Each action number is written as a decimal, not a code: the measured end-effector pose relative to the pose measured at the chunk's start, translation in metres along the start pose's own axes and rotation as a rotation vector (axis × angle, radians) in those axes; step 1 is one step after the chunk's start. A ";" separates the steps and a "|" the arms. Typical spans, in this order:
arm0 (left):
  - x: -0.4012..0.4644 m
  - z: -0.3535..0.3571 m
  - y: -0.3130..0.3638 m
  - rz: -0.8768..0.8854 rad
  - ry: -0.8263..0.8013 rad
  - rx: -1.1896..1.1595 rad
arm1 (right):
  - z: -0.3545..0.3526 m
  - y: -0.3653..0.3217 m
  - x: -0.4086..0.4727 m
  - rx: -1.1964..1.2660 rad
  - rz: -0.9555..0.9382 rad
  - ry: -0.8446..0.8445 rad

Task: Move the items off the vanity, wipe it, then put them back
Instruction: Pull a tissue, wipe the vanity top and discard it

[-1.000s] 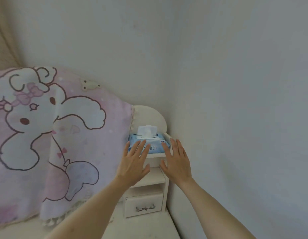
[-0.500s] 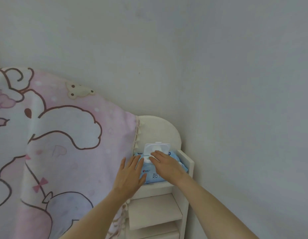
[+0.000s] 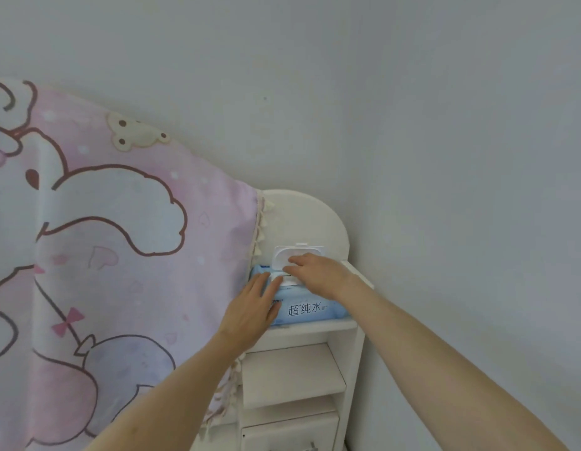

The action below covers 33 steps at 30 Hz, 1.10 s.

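On the top shelf (image 3: 310,328) of a white vanity unit in a grey-walled corner lies a blue wet-wipe pack (image 3: 310,309), lid (image 3: 299,255) up, left hand (image 3: 250,309) flat on its near-left end, right hand (image 3: 318,275) fingers relaxed at the opening, beside a pink cartoon blanket (image 3: 120,255).

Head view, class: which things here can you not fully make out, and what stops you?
- Wet wipes pack: its dispensing opening is hidden by the right hand; its left end by the left hand.
- Drawer: cut off by the bottom edge.
- Whatever the pink blanket drapes over: hidden by it.
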<state>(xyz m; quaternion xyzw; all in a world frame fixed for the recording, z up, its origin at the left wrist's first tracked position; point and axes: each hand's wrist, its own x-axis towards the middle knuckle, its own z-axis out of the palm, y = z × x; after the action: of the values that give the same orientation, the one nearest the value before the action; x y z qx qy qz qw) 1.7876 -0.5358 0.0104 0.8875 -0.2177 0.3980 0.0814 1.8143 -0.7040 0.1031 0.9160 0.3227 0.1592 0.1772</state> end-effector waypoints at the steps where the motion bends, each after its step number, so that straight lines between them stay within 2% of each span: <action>1: -0.001 0.001 0.001 0.000 -0.006 -0.004 | 0.002 -0.002 0.002 -0.016 0.016 -0.019; 7: -0.002 0.005 -0.002 0.019 -0.030 -0.003 | 0.001 -0.013 0.009 -0.102 0.157 -0.048; 10: -0.004 0.005 -0.001 -0.026 -0.070 -0.022 | -0.001 -0.016 0.005 -0.094 0.181 0.015; 12: -0.003 0.006 0.000 -0.041 -0.090 -0.045 | -0.001 -0.020 0.002 -0.125 0.129 0.206; 16: 0.000 0.006 0.002 -0.038 -0.113 -0.096 | -0.003 -0.011 0.002 -0.096 0.121 0.345; 21: -0.002 0.010 0.000 -0.058 -0.139 -0.086 | -0.034 -0.002 -0.009 -0.184 0.091 0.596; 26: -0.005 0.011 0.004 -0.075 -0.169 -0.085 | -0.048 0.011 -0.021 -0.171 0.151 0.823; 30: -0.012 0.002 0.011 -0.029 -0.144 -0.041 | -0.051 0.004 -0.031 -0.140 0.143 0.960; 33: -0.038 0.000 0.017 -0.008 -0.069 0.009 | -0.022 -0.011 -0.046 -0.081 0.133 1.026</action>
<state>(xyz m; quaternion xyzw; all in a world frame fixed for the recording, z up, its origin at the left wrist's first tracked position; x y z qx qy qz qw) 1.7579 -0.5395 -0.0183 0.9019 -0.2151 0.3676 0.0714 1.7653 -0.7208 0.1096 0.7312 0.3026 0.6110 0.0208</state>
